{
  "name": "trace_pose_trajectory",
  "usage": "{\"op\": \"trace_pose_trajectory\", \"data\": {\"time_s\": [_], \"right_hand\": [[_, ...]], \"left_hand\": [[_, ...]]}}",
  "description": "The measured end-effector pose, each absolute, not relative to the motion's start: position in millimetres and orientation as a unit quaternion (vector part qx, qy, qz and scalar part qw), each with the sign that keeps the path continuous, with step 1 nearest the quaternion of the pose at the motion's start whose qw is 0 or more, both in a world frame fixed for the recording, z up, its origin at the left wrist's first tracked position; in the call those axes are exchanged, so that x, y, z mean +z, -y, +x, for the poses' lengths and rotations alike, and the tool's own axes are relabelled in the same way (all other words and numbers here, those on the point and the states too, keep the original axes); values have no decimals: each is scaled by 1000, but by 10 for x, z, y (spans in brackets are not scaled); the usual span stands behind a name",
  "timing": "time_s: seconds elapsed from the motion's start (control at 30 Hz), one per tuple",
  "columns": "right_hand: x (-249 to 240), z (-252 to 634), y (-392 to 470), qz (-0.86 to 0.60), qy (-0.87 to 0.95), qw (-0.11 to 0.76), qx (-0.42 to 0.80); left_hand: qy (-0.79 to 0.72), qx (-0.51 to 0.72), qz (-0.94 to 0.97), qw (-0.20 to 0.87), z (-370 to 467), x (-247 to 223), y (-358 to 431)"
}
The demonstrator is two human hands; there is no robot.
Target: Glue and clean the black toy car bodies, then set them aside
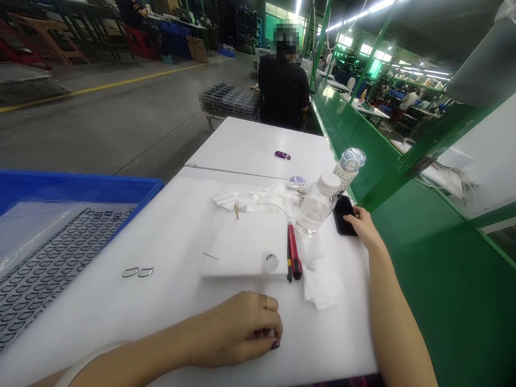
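Note:
My left hand (pixel 248 329) rests on the white table (pixel 169 231), its fingers loosely curled in and nothing visible in them. At the table's right edge, my right hand (pixel 364 224) grips a black smartphone (pixel 343 216) by its side, thumb over the screen. Beyond my left hand is a white foam block (pixel 245 242). A small clear cup (pixel 270 261) stands on it, several toothpicks (pixel 236 209) stick up at its far edge, and a single thin stick (pixel 210 256) lies at the left. Beside the block lie a red utility knife (pixel 295 252) and a slim dark tool (pixel 289 258).
Two D-shaped frames (pixel 138 272) lie left on the table, near a blue bin (pixel 149 188) holding rows of similar pieces. A clear water bottle (pixel 318 204), a dotted bottle (pixel 350 166) and crumpled tissues (pixel 262 199) stand or lie beyond. A person (pixel 283 86) sits ahead.

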State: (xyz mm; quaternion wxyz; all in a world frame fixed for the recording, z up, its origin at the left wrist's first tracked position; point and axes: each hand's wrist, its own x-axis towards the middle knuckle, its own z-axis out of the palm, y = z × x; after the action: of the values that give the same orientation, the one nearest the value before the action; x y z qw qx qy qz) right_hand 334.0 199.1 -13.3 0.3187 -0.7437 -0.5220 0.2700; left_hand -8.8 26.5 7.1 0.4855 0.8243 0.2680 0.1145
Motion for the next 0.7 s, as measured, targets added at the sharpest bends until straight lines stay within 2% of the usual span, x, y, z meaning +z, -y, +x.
{"op": "trace_pose_trajectory", "data": {"time_s": [0.27, 0.5, 0.7], "right_hand": [[-186, 3277, -2048, -765, 519, 315, 214], [-73, 3332, -1931, -749, 526, 296, 275], [-46, 3221, -1919, -759, 516, 299, 262]], "left_hand": [[-270, 115, 824, 484, -85, 76, -256], [-270, 115, 821, 491, -105, 70, -244], [-272, 115, 820, 490, -92, 59, -251]]}}
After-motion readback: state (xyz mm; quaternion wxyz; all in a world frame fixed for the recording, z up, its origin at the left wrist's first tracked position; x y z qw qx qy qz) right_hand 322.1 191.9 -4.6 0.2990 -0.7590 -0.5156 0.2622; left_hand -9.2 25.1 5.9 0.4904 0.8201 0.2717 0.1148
